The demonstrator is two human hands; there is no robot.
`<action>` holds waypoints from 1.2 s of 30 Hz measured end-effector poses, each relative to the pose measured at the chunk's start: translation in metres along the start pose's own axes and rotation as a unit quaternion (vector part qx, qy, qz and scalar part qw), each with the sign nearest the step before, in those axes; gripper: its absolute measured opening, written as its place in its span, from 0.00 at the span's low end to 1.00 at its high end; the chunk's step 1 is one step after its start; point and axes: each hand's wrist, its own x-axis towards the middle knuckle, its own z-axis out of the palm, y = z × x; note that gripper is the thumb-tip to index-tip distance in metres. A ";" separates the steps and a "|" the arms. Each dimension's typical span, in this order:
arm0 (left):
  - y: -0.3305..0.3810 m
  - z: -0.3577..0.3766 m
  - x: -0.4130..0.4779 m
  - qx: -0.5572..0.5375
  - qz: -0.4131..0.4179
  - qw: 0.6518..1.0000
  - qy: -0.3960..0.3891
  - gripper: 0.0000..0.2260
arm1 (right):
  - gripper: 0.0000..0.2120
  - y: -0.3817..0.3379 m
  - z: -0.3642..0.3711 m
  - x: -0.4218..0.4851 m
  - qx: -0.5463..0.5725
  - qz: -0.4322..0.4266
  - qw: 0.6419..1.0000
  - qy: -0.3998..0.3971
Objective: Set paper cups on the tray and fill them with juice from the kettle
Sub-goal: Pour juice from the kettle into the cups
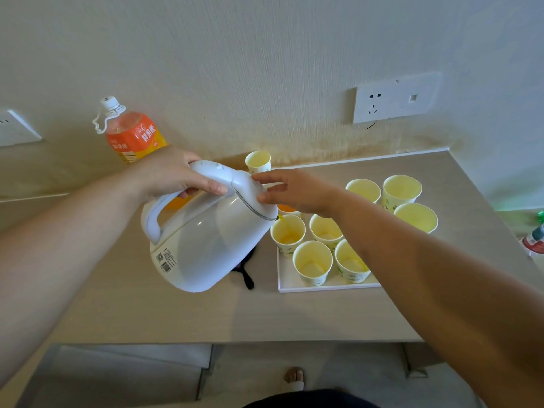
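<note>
A white kettle point(206, 240) is tilted to the right, its spout over a paper cup point(288, 232) at the left side of the white tray point(323, 287). A thin stream of orange juice falls into that cup, which holds a little juice. My left hand point(179, 175) grips the kettle's handle. My right hand point(291, 189) rests its fingers on the kettle's lid. Several more paper cups point(312, 262) stand on the tray; one behind my right hand holds orange juice point(287, 208). A lone cup point(258, 161) stands off the tray by the wall.
An orange juice bottle point(132, 134) stands at the back left against the wall. The kettle's dark base point(245, 267) lies on the beige table point(206, 316) beneath the kettle. Wall sockets point(394, 98) sit above the tray. Small bottles point(534, 240) lie at the right edge.
</note>
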 end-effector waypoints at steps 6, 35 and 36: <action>0.000 -0.007 -0.002 0.019 0.005 1.000 -0.009 0.26 | 0.24 0.000 0.001 0.003 0.014 -0.012 1.000 0.003; 0.014 -0.018 -0.020 0.066 0.011 0.997 0.024 0.17 | 0.26 0.002 0.009 0.008 0.088 -0.047 0.995 0.005; 0.015 -0.019 -0.020 0.067 0.011 0.997 0.024 0.17 | 0.26 0.002 0.009 0.008 0.090 -0.048 0.995 0.005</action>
